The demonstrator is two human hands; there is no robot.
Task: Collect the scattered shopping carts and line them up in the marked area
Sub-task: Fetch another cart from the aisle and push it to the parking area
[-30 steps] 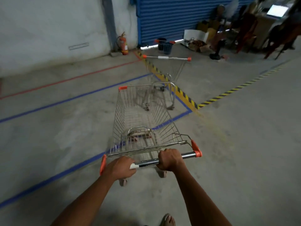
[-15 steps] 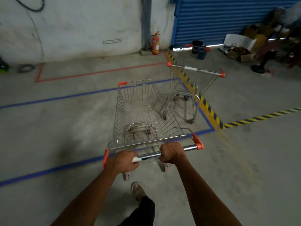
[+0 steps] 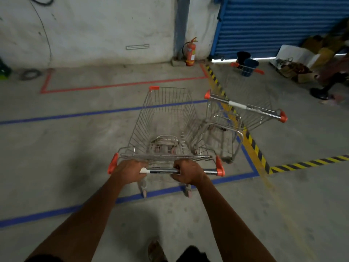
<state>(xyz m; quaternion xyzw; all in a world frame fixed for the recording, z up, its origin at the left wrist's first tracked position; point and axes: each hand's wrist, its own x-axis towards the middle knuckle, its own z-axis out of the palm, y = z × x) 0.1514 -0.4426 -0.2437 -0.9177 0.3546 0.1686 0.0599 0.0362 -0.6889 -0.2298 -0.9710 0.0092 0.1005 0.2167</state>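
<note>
A wire shopping cart [image 3: 166,121] with orange corner caps stands right in front of me. My left hand [image 3: 130,170] and my right hand [image 3: 188,172] both grip its chrome handle bar [image 3: 163,170]. Its rear wheels sit on the near blue floor line [image 3: 56,211], and its basket reaches into the blue-taped area. A second empty cart [image 3: 243,114] stands just to the right, angled away, over the blue corner and the yellow-black stripe. The two baskets are close; whether they touch I cannot tell.
A red-taped rectangle [image 3: 122,84] lies beyond the far blue line. A fire extinguisher [image 3: 190,52] stands by the wall pillar. Buckets [image 3: 247,65] and boxes [image 3: 296,61] sit before the blue shutter. Yellow-black hazard tape [image 3: 309,163] runs off to the right.
I have pushed the cart forward across the near blue line into the marked area. The second cart, which was ahead, now stands close beside mine on the right.
</note>
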